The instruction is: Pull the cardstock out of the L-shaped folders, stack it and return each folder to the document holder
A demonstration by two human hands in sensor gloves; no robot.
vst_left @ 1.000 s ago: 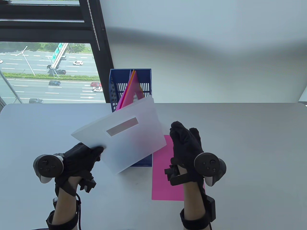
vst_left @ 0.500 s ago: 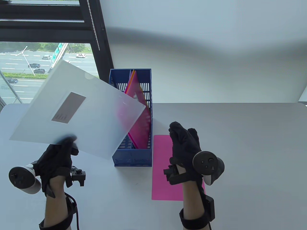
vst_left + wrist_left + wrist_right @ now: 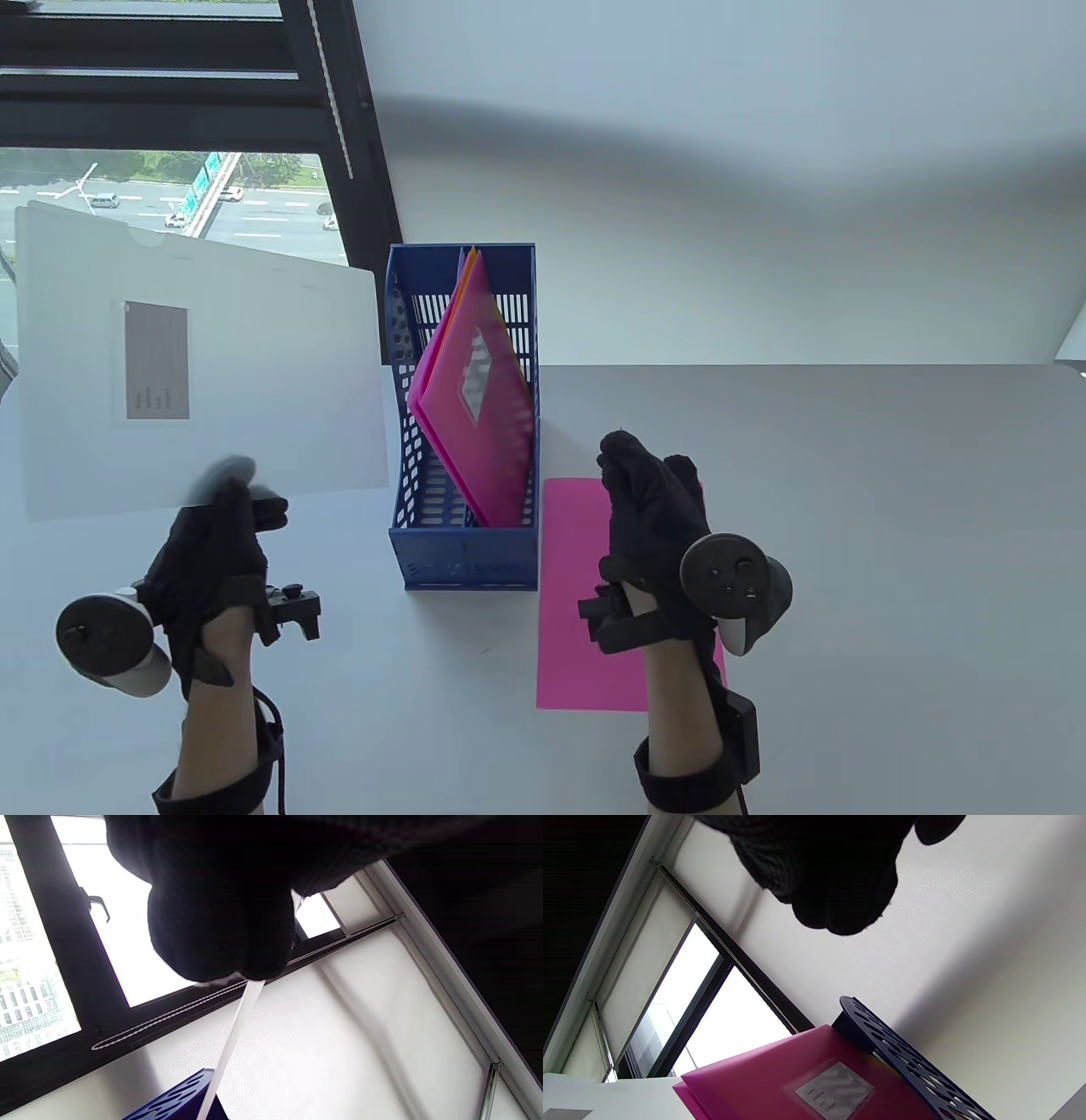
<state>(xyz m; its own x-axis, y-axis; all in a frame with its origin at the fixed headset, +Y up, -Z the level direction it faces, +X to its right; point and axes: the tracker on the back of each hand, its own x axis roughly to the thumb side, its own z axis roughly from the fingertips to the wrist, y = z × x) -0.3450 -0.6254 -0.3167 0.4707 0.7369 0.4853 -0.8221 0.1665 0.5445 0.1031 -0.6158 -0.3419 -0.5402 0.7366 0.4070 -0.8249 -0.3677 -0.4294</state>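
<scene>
Holder (image 3: 462, 543) centre – folders (image 3: 475, 399) inside; cardstock (image 3: 577, 594) right; held folder (image 3: 199, 365) left.

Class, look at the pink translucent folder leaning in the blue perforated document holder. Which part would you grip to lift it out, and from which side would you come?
Grip the pink translucent folder at its raised upper corner, coming from above. It leans diagonally inside the blue perforated document holder, whose walls block its sides and bottom, so probably only that top corner is free to pinch. The right hand, resting on the pink cardstock sheet, is nearest.
</scene>
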